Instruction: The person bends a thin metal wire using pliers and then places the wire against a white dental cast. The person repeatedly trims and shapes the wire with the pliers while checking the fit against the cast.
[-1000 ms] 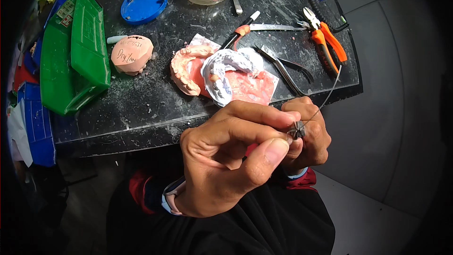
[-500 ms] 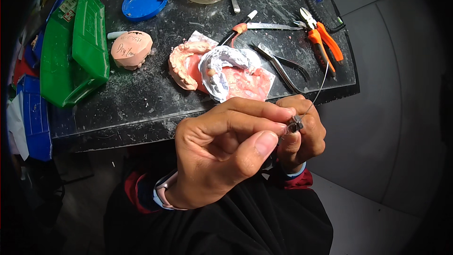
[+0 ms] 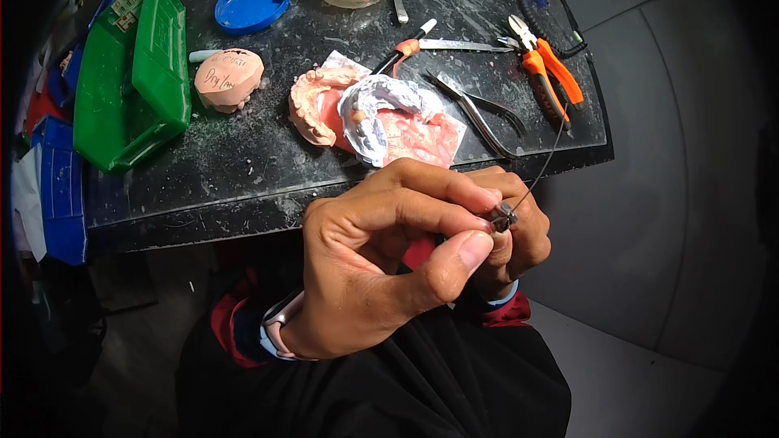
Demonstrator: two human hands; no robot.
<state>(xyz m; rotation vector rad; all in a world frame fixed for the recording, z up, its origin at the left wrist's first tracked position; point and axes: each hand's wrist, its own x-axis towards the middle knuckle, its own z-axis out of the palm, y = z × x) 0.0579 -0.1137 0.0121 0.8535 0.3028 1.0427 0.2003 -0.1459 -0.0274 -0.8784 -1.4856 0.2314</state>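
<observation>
My left hand (image 3: pixel 381 264), a pale pink band at its wrist, is closed in a pinch, thumb and fingertips meeting at a thin metal wire (image 3: pixel 542 169). Right beside those fingertips are the small dark jaws of pliers (image 3: pixel 504 216). Partly hidden behind the left hand, my right hand (image 3: pixel 523 235) is curled around the pliers, whose handles are mostly covered. From the jaws the wire rises to the upper right. A patch of red (image 3: pixel 419 252) shows between the left fingers and thumb. Both hands are held in front of the bench's near edge.
On the dusty black bench (image 3: pixel 243 170) lie a pink dental cast (image 3: pixel 312 105), a white-coated one (image 3: pixel 365 126), a rounded plaster block (image 3: pixel 229 81), slim pliers (image 3: pixel 479 113) and orange-handled cutters (image 3: pixel 540 61). A green bin (image 3: pixel 158 73) stands left, near a blue lid (image 3: pixel 253 4).
My left thumb has shifted slightly right, nearer the jaws. The wire now leans a little more to the left, and red has come into sight between my left fingers.
</observation>
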